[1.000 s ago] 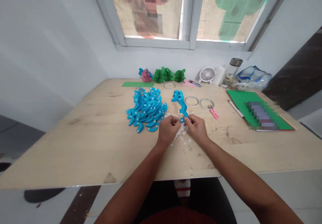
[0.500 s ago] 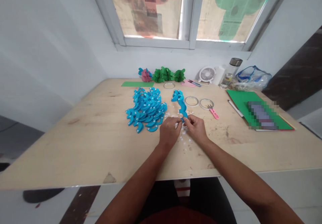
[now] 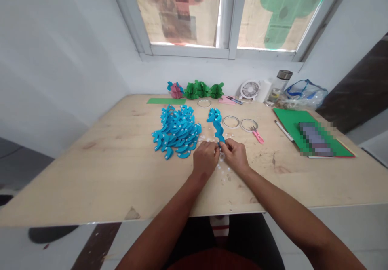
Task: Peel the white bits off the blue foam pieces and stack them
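A chain of curved blue paper pieces [image 3: 218, 128] runs toward me on the table, its far end bunched up. My right hand [image 3: 235, 156] pinches the near end of this chain between thumb and finger. Close against it, my left hand [image 3: 206, 157] is closed with its fingertips at the same end; the fingers partly hide the paper there. To the left lies a big pile of blue paper pieces [image 3: 177, 130] dotted with small white squares. Small white scraps [image 3: 222, 167] are scattered under and around both hands.
Metal rings [image 3: 230, 121] and pink-handled snips [image 3: 257, 136] lie right of the chain. Folded green paper shapes [image 3: 200, 89], a small white fan [image 3: 249, 89] and a glass bottle [image 3: 277, 89] stand at the back. Green sheets [image 3: 291, 128] lie far right, beside a pen [image 3: 284, 131].
My hands stay at the chain's near end, with the left fingers drawn slightly closer to the right ones. The near part of the chain has shifted a little left.
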Tool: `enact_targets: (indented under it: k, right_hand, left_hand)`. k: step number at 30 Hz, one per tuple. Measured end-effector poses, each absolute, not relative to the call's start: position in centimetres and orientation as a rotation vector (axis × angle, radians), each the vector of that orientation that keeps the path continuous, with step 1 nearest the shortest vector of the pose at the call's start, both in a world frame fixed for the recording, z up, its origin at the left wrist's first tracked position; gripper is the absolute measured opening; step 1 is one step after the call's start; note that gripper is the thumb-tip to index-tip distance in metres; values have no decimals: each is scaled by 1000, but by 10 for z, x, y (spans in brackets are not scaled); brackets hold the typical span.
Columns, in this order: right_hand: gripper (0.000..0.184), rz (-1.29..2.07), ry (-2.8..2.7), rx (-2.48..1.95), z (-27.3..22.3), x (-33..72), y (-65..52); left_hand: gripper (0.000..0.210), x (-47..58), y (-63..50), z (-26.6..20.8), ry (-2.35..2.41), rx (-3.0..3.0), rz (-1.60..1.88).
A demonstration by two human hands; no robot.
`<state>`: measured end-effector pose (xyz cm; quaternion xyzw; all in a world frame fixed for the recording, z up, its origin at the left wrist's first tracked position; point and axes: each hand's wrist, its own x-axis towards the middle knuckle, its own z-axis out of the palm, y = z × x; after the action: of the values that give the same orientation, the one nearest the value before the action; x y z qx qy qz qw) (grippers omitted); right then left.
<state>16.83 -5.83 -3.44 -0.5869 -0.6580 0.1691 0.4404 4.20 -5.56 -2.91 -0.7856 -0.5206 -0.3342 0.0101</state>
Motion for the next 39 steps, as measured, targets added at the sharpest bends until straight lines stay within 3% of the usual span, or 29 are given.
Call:
enact_targets:
  k: [10, 26, 32, 39]
  right_hand:
    - [35, 387, -1681, -1465, -33, 167, -60]
    - [33, 703, -1470, -1340, -32, 174, -54]
    - [35, 768, -1408, -1331, -32, 175, -53]
    - [35, 791, -1379, -1308, -32, 175, -52]
  left_hand:
    - [16, 41, -53, -27, -1818, -2503, -1164]
    - [9, 31, -47, -11, -2446, -2500, -2071]
    - [19, 27, -45, -15, -2301, -2537, -1863]
    - [10, 26, -42, -17, -2103, -2607, -1859]
